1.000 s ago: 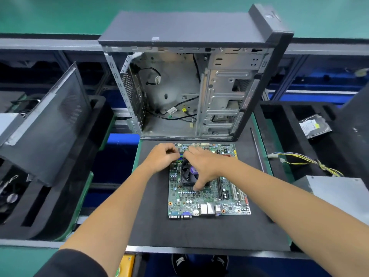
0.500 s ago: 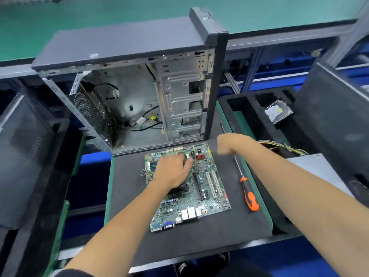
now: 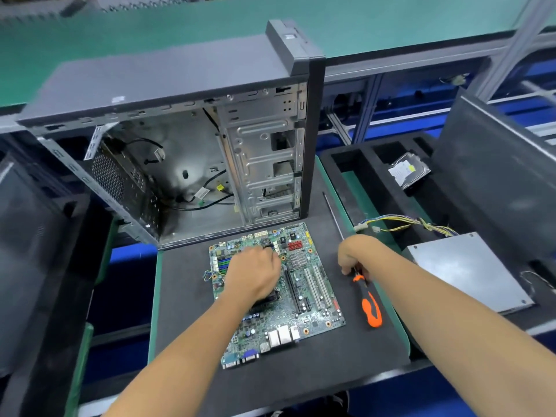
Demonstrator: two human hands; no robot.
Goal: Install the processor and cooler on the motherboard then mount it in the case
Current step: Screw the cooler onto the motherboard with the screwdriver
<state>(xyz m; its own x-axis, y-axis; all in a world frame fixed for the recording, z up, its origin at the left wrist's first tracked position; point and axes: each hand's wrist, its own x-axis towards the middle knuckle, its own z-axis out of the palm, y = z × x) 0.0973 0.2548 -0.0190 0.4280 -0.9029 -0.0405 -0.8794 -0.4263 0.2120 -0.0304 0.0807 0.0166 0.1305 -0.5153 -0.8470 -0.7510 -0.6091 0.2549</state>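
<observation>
The green motherboard [image 3: 313, 284] lies flat on a black mat [image 3: 331, 356] in front of the open computer case [image 3: 180, 85]. My left hand [image 3: 255, 272] rests on the black cooler [image 3: 270, 296] near the board's centre, fingers curled over it; most of the cooler is hidden beneath the hand. To the right of the board lies an orange-and-black screwdriver [image 3: 371, 308], its long shaft pointing away from me. My right hand [image 3: 358, 254] grips it where the shaft meets the handle. The processor is hidden.
The case stands upright with loose cables inside. To the right, a black foam tray holds a hard drive [image 3: 407, 170]; a grey power supply [image 3: 469, 269] with coloured wires [image 3: 403, 221] and a grey side panel [image 3: 496, 164] sit there too. Dark trays stand at the left.
My right hand left the cooler, moved right across the mat and closed on the screwdriver. My left hand stayed on the cooler. My view swung to the right.
</observation>
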